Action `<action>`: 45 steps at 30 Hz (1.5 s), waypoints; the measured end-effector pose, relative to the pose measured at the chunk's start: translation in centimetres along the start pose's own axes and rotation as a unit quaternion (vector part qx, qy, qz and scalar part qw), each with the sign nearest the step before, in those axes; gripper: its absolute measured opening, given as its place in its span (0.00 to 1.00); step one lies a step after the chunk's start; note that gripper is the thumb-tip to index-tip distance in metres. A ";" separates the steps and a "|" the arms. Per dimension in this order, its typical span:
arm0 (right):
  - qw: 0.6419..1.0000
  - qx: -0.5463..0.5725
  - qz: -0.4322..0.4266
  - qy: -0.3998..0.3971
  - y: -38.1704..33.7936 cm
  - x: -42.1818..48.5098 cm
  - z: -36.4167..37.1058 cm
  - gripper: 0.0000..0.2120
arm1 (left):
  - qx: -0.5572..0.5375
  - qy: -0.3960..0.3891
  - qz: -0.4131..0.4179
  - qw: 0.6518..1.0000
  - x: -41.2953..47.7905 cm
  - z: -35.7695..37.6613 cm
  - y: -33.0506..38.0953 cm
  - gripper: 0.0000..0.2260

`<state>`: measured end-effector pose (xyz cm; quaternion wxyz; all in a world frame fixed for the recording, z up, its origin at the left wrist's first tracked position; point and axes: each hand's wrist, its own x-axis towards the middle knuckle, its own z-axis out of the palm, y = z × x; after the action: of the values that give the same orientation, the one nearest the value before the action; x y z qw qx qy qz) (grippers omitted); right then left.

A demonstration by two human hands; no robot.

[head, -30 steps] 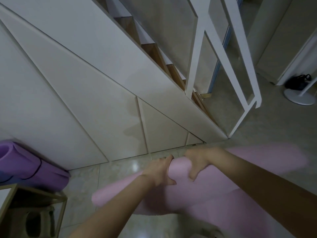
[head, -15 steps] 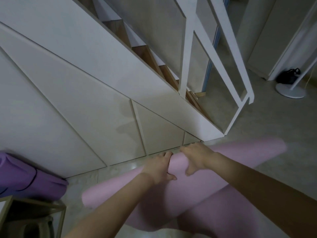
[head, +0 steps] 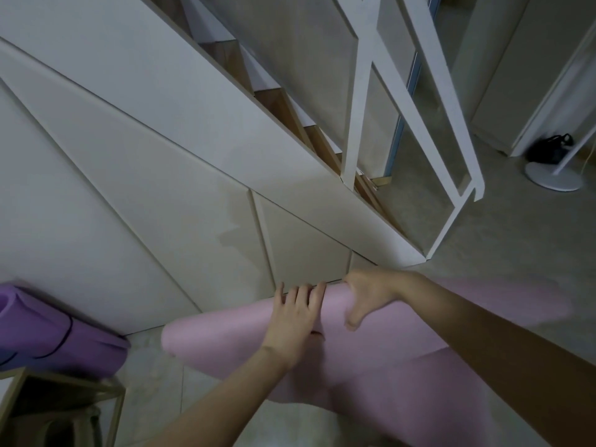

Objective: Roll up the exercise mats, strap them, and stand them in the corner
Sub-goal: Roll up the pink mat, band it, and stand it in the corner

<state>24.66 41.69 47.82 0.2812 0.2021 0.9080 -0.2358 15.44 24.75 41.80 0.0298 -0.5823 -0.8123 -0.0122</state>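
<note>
A pink exercise mat (head: 219, 337) lies partly rolled on the tiled floor, its roll running from lower left to right along the foot of the staircase panels. My left hand (head: 295, 317) lies over the top of the roll with fingers curved round its far side. My right hand (head: 367, 295) grips the roll just to the right, thumb toward me. The unrolled part of the mat spreads toward me under my arms. A purple mat (head: 54, 337), rolled and bound with a dark strap, lies at the left against the wall.
White staircase panels (head: 161, 204) stand right behind the roll. A white stair railing (head: 419, 124) comes down at the upper right. A wooden frame stand (head: 64, 401) is at the lower left. A white round lamp base (head: 553, 177) and a dark bag (head: 548, 150) sit at the far right.
The pink roll has moved farther from me toward the staircase panels and grown thicker. Both hands travelled with it, and the left hand's fingers now reach over its top.
</note>
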 end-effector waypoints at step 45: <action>0.992 0.119 0.001 -0.036 -1.8 -0.4 2.6 0.28 | -0.002 0.107 0.116 0.987 -1.4 1.0 -2.4 0.33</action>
<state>25.16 38.69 46.76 0.2883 0.2265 0.8623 -0.3492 13.52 22.74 40.74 0.1170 -0.6678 -0.7315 -0.0723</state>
